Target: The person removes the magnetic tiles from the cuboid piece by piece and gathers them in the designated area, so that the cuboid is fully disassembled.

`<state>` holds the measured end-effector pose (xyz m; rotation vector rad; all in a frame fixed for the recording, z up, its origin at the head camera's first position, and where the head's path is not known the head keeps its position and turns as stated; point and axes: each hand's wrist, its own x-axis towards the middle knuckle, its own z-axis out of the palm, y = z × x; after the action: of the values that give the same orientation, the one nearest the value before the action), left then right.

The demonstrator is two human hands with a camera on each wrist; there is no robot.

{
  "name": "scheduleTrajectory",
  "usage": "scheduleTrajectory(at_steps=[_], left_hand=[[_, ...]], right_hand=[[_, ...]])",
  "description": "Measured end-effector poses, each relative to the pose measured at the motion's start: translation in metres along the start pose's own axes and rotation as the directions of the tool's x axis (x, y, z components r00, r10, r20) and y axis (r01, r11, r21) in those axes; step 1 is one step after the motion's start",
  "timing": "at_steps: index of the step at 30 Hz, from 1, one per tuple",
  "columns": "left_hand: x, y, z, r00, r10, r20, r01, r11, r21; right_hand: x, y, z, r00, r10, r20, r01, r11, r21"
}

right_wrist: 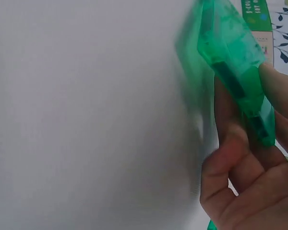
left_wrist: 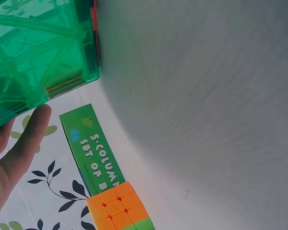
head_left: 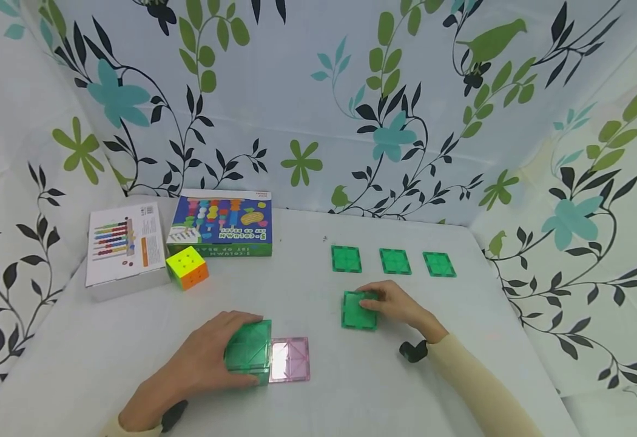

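Around a green translucent block of magnetic tiles (head_left: pixel 249 347), my left hand (head_left: pixel 201 355) spreads thumb and fingers, gripping it by its sides. In the left wrist view, fingers touch the edge of this box-like green block (left_wrist: pixel 43 62). A pink translucent square tile (head_left: pixel 290 359) lies flat against its right side. My right hand (head_left: pixel 397 306) pinches a green square tile (head_left: pixel 358 311) between thumb and fingers. The right wrist view shows that green tile (right_wrist: pixel 235 52) tilted above the white surface. Beyond the right hand, three green tiles (head_left: pixel 395 261) lie in a spaced row.
At the back left stand a white box (head_left: pixel 124 243) with a bead picture and a blue and green box (head_left: pixel 220 224). A yellow and orange puzzle cube (head_left: pixel 187 267) sits before them. A leaf-patterned cloth (head_left: pixel 307 109) hangs behind the white table (head_left: pixel 318 413).
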<state>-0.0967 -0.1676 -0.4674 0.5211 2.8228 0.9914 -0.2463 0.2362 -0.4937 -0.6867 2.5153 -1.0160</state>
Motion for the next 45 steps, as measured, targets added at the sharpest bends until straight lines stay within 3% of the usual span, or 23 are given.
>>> scheduleTrajectory(at_steps=[4, 13, 22, 28, 35, 45], left_hand=[[-0.001, -0.001, 0.001, 1.0, 0.011, -0.007, -0.011, 1.0, 0.005], [0.0, -0.001, -0.001, 1.0, 0.025, -0.017, -0.025, 1.0, 0.014], [0.0, 0.0, 0.0, 0.999, 0.028, -0.026, -0.027, 0.999, 0.032], [0.0, -0.001, 0.0, 0.999, 0.028, -0.026, -0.027, 0.999, 0.031], [0.0, -0.002, 0.0, 0.999, 0.031, -0.031, -0.03, 0.999, 0.039], [0.0, -0.003, 0.003, 0.998, 0.042, -0.042, -0.04, 0.999, 0.036]], right_hand=[[0.006, 0.003, 0.001, 1.0, 0.008, -0.025, -0.01, 0.997, -0.074], [0.007, 0.002, 0.01, 0.992, -0.059, -0.115, 0.034, 0.977, -0.211], [0.008, 0.001, 0.017, 0.986, -0.086, -0.141, 0.049, 0.968, -0.245], [0.005, -0.003, 0.018, 0.991, -0.072, -0.115, 0.039, 0.964, -0.263], [-0.001, -0.012, 0.02, 0.995, -0.065, -0.073, 0.035, 0.933, -0.358], [0.0, -0.013, 0.022, 0.995, -0.09, -0.045, 0.067, 0.926, -0.373]])
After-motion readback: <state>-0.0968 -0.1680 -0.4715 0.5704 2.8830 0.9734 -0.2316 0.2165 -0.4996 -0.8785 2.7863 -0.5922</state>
